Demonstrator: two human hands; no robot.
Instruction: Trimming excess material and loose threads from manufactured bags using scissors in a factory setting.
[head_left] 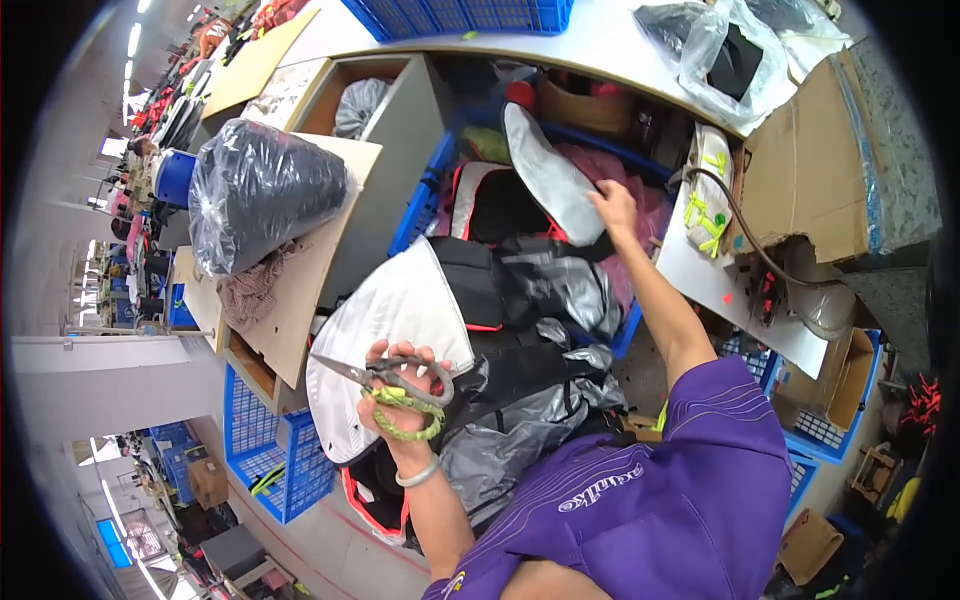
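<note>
My left hand (402,395) is closed around the handles of a pair of scissors (345,369), one loop of which is wrapped in yellow-green strip. The dark blades point to the left, over a large white curved panel (372,325) of a sewn black-and-white piece. Farther off, my right hand (615,212) grips the edge of a long grey-white fabric piece (548,165) with a rounded end. That piece stands tilted over a blue crate (425,195) full of black, white and red-trimmed sewn pieces. Silver-grey lining (510,430) and black fabric are heaped in front of my body.
A white table (610,40) bearing a blue basket (455,18) runs along the back. At the left, a clear-bagged dark bundle (265,195) rests on a board. A cardboard box (815,150) and a curved hose (745,215) stand at the right. Another blue crate (300,470) is on the floor.
</note>
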